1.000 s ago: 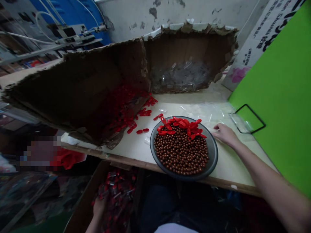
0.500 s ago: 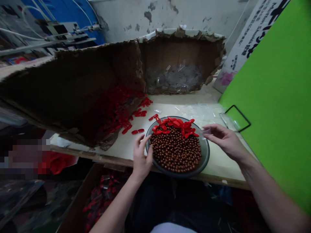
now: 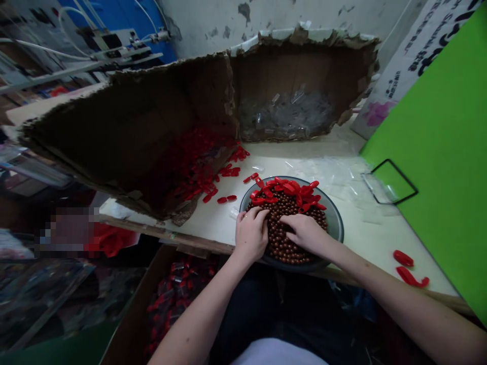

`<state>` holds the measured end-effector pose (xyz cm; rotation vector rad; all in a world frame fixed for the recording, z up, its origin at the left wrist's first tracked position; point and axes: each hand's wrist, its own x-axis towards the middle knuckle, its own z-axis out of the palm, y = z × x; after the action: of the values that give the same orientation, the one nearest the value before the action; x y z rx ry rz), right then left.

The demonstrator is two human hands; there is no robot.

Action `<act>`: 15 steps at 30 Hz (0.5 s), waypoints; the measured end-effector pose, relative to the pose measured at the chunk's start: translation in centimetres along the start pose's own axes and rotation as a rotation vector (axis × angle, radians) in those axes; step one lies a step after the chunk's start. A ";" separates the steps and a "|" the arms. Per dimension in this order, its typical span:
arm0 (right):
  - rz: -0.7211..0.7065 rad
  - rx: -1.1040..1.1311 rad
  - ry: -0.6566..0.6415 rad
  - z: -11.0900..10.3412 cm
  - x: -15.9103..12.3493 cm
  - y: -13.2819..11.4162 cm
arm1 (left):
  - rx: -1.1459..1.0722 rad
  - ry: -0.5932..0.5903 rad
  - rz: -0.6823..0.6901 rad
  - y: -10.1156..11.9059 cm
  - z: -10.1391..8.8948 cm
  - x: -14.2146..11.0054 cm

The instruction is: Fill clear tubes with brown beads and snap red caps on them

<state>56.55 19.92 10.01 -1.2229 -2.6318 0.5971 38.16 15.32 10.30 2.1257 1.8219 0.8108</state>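
A grey bowl (image 3: 335, 223) full of shiny brown balls (image 3: 279, 243) stands at the table's front edge, with a heap of red plastic pieces (image 3: 292, 188) on the balls along its far side. My left hand (image 3: 251, 233) reaches over the bowl's left rim, its fingers curled down onto the balls. From the right, my right hand (image 3: 306, 234) dips into the middle, index finger and thumb bent toward each other at the balls. What either hand pinches is hidden. A clear plastic piece (image 3: 234, 214) shows just left of my left hand.
Behind the bowl stand two torn cardboard boxes, one with red pieces (image 3: 201, 152), one with clear plastic pieces (image 3: 292, 114). A green panel (image 3: 433, 132) with a black wire loop (image 3: 395, 180) rises at right. Below the table, a carton holds red-and-clear items (image 3: 178, 286).
My right hand has moved left from the bowl's right rim into the balls; the clear piece it held no longer shows there. My left hand has moved farther over the bowl. The view has shifted.
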 end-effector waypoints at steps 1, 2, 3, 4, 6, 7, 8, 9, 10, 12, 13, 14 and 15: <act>0.028 0.098 0.014 0.0 0.0 0.1 | -0.004 -0.002 -0.001 0.0 0.0 0.0; 0.055 0.206 0.027 -0.1 0.0 0.2 | -0.008 -0.002 -0.001 -0.1 0.0 0.0; 0.079 0.322 0.039 -0.2 -0.1 0.4 | -0.011 -0.003 -0.001 -0.1 0.1 0.0; 0.099 0.445 0.046 -0.4 -0.3 0.5 | -0.015 -0.002 -0.002 -0.2 0.1 0.0; 0.123 0.688 0.056 -0.9 -0.6 0.7 | -0.031 0.012 -0.003 -0.3 0.2 0.0; 0.129 0.794 0.066 -1.1 -0.8 0.7 | -0.045 0.024 -0.002 -0.4 0.2 0.0; 0.132 0.878 0.080 -1.4 -1.1 0.5 | -0.065 0.042 0.002 -0.4 0.2 0.0; 0.133 0.934 0.100 -1.6 -1.3 0.4 | -0.093 0.062 0.009 -0.4 0.1 -0.1; 0.135 0.965 0.122 -1.9 -1.4 0.2 | -0.131 0.080 0.020 -0.4 0.0 -0.1; 0.146 0.987 0.181 -2.5 -1.7 -0.3 | -0.248 0.104 0.048 -0.1 -0.4 -0.3; 0.155 0.995 0.209 -2.7 -1.8 -0.5 | -0.331 0.104 0.063 0.3 -0.6 -0.3; 0.163 1.002 0.232 -3.0 -1.9 -0.7 | -0.431 0.090 0.072 0.7 -0.8 -0.4; 0.168 1.008 0.250 -3.2 -1.9 -0.8 | -0.548 0.056 0.072 1.2 -1.1 -0.4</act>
<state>58.20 18.90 13.26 -1.0486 -1.6073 1.4332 38.53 14.51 11.65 1.8273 1.3418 1.2286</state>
